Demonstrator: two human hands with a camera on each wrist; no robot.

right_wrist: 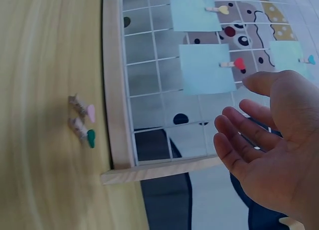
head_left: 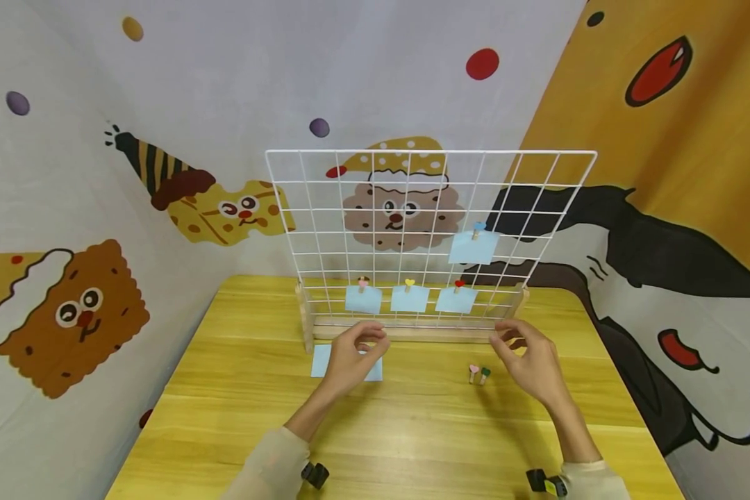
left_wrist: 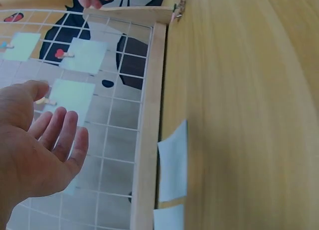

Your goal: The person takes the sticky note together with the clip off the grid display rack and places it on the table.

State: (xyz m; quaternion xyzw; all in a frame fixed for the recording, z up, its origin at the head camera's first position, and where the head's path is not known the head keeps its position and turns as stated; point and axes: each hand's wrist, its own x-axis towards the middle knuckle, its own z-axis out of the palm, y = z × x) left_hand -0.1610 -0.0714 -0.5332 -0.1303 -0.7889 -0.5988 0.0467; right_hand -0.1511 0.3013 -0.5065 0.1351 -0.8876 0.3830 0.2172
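A white wire grid (head_left: 375, 208) stands in a wooden base (head_left: 412, 335). Blue paper notes hang on it from small heart-topped clothespins: three in a lower row, such as the middle note (head_left: 410, 299), and one higher at right (head_left: 473, 248). My left hand (head_left: 356, 354) hovers over loose blue notes (head_left: 321, 361) on the table, fingers loosely bent and holding nothing. My right hand (head_left: 528, 357), likewise holding nothing, hovers before the base's right end. To its left lie a pink-heart clothespin (head_left: 473, 373) and a green-heart clothespin (head_left: 485, 376).
The wooden table (head_left: 412, 437) stands in a corner between cartoon-printed cloth walls (head_left: 225, 83). The base's wooden side feet (head_left: 304, 316) stick out toward me. Dark wrist devices (head_left: 315, 475) sit at both cuffs.
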